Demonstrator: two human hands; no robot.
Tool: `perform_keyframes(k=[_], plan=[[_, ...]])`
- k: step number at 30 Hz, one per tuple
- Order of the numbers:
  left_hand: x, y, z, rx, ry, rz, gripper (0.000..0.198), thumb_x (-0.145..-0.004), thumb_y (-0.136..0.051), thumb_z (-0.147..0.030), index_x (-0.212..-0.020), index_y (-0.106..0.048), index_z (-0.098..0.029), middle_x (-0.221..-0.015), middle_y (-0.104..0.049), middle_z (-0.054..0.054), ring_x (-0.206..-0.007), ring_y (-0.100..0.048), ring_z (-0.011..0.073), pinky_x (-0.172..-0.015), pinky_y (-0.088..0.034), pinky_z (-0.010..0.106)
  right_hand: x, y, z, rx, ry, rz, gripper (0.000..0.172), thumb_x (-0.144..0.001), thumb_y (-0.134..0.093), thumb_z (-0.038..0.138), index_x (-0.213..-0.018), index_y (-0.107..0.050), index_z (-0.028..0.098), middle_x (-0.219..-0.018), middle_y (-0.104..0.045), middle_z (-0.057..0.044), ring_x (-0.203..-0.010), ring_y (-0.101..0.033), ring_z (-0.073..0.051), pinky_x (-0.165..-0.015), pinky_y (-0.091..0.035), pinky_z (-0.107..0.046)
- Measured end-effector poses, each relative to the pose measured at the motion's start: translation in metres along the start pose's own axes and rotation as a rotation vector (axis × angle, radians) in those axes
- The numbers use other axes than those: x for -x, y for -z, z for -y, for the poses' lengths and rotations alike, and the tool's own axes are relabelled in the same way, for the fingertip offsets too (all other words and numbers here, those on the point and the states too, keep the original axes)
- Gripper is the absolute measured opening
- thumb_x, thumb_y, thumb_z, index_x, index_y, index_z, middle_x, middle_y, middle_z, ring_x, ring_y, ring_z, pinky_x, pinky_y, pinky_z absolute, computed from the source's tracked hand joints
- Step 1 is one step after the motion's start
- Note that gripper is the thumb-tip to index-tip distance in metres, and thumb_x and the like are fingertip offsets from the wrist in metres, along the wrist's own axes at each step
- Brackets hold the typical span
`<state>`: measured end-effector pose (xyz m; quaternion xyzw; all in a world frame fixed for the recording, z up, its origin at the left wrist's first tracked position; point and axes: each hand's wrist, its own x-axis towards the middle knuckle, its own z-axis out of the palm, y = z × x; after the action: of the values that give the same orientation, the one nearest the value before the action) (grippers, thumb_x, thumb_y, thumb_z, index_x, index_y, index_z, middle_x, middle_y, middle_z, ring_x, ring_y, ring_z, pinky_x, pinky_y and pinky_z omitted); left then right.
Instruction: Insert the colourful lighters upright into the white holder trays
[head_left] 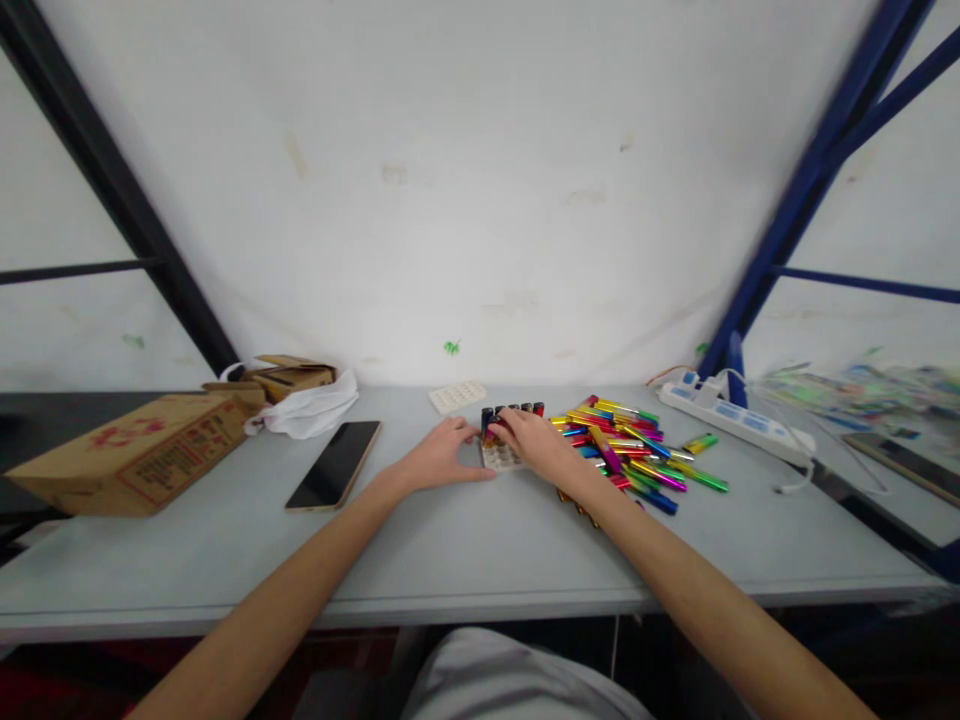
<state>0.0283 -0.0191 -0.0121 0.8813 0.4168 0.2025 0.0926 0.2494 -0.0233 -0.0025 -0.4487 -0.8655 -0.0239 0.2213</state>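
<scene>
A pale tray with rows of round holes [499, 458] lies on the table between my hands, with several dark-topped cylinders [537, 408] standing along its far side. My left hand [442, 455] is at the tray's left edge, thumb and fingers apart, holding nothing. Over the tray, my right hand [534, 440] has its fingers pressed together around one of the dark-topped cylinders at the left end. To the right lies a loose pile of shiny coloured tubes [637, 445], partly hidden by my right forearm. A second pale tray [457, 397] lies farther back.
A black phone [334, 466] lies left of my left hand. Beyond it are a white plastic bag [311, 408], a long cardboard box [135, 450] and a smaller open box [292, 378]. A white power strip [735, 418] with cables sits at the right, beside a blue metal post [795, 200].
</scene>
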Motion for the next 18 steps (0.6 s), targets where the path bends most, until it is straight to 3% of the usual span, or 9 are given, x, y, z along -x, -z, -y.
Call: perform_keyframes(k=[4,8,11,15,18], plan=[[0.0,0.001,-0.001,0.006,0.005,0.006,0.061,-0.072,-0.078,-0.066,-0.109,-0.071,-0.018,-0.102,-0.065,0.01,-0.098,-0.061,0.0296,-0.09,-0.05,0.041,-0.001,0.001,0.01,0.156,-0.071,0.034,0.04,-0.108,-0.038,0.046,-0.113,-0.063,0.016,-0.096,-0.075,-0.014,-0.086,-0.071,-0.025,-0.068,-0.044,-0.03],[0.001,0.001,0.0,0.031,0.003,-0.008,0.061,-0.072,-0.078,-0.066,-0.11,-0.071,-0.019,-0.106,-0.066,0.01,-0.099,-0.061,0.0288,-0.091,-0.05,0.04,-0.001,0.006,0.003,0.112,-0.009,0.052,0.04,-0.107,-0.044,0.044,-0.092,-0.069,0.018,-0.086,-0.076,-0.01,-0.078,-0.07,-0.022,-0.066,-0.04,-0.028],[0.001,0.001,0.001,0.034,-0.007,-0.008,0.062,-0.072,-0.077,-0.067,-0.111,-0.072,-0.018,-0.103,-0.066,0.01,-0.098,-0.061,0.0287,-0.091,-0.05,0.04,0.003,0.019,-0.018,0.03,-0.018,-0.077,0.049,-0.109,-0.038,0.046,-0.08,-0.067,0.019,-0.076,-0.074,-0.007,-0.07,-0.067,-0.019,-0.066,-0.039,-0.028],[0.001,0.0,0.002,0.045,-0.014,0.008,0.066,-0.073,-0.077,-0.067,-0.114,-0.071,-0.016,-0.107,-0.066,0.012,-0.1,-0.061,0.0293,-0.093,-0.05,0.041,0.015,0.044,-0.06,0.044,-0.224,-0.306,0.063,-0.109,-0.027,0.051,-0.07,-0.066,0.02,-0.063,-0.069,-0.008,-0.059,-0.064,-0.019,-0.065,-0.039,-0.03],[0.0,0.001,0.002,0.055,0.0,0.022,0.068,-0.073,-0.077,-0.068,-0.117,-0.07,-0.016,-0.109,-0.065,0.012,-0.101,-0.061,0.0297,-0.094,-0.049,0.041,0.023,0.057,-0.092,0.016,-0.327,-0.345,0.067,-0.108,-0.024,0.051,-0.065,-0.066,0.021,-0.063,-0.07,-0.009,-0.063,-0.067,-0.021,-0.069,-0.043,-0.03]])
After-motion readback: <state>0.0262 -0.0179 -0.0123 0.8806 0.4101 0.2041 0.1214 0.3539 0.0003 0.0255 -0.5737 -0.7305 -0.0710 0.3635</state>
